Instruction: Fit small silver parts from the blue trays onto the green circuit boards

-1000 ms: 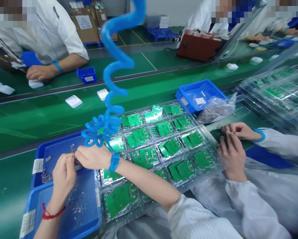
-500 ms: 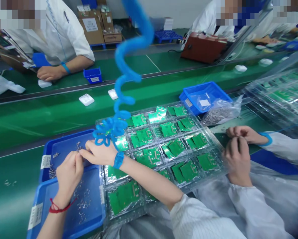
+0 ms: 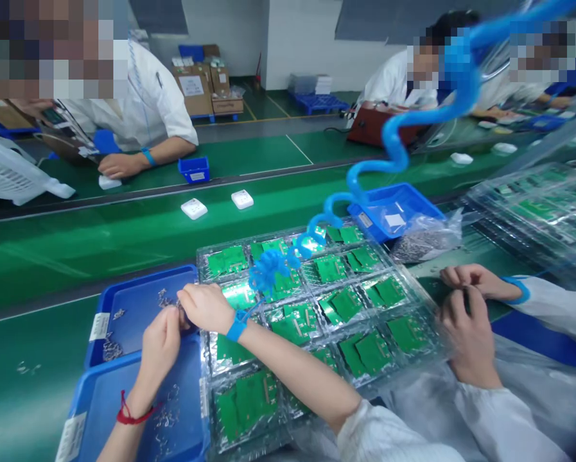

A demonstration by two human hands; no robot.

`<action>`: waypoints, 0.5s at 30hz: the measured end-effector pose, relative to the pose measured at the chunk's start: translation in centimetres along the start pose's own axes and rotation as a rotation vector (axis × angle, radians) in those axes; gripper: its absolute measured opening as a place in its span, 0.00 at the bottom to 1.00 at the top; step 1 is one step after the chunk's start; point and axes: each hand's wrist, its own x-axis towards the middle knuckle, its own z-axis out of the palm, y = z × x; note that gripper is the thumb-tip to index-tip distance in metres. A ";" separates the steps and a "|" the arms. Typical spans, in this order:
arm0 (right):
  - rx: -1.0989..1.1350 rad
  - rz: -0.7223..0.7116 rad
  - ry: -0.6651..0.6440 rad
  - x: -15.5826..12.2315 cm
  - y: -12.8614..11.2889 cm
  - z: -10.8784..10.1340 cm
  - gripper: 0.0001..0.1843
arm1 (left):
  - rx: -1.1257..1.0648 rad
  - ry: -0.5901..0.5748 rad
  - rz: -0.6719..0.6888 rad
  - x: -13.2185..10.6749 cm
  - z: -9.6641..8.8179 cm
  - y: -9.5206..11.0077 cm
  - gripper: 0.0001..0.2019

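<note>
My left hand, with a red string at its wrist, is closed in a pinch over the blue trays. My right hand, wearing a blue wrist strap, is closed too, its fingertips meeting the left ones. What lies between the fingers is too small and hidden to make out. Beneath them, the back blue tray holds small bent metal pieces. More such pieces lie in the front blue tray. Under my right forearm sits a clear plastic tray with green circuit boards in its compartments.
A coiled blue cord hangs over the boards. At right, a co-worker's hands work near a bag of metal parts and a blue bin. White housings lie on the green belt. Another person sits opposite.
The camera view has shifted, so the scene sits lower. The coiled cord has swung to the right. Both my hands stay pinched together above the back blue tray.
</note>
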 end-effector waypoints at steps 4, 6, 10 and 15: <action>-0.045 -0.008 -0.004 0.1 -0.2 -0.6 0.16 | -0.002 0.029 0.017 0.2 -0.3 -0.2 0.13; -0.062 -0.026 -0.013 0.0 -0.2 -0.7 0.18 | 0.001 0.015 0.029 0.3 -0.5 -0.3 0.13; -0.085 -0.101 -0.052 -0.3 0.0 -0.7 0.19 | 0.033 -0.016 0.042 0.3 -0.9 -0.5 0.14; -0.081 -0.176 -0.129 -0.2 -0.2 -1.3 0.18 | 0.080 0.019 0.025 0.2 -1.2 -0.9 0.13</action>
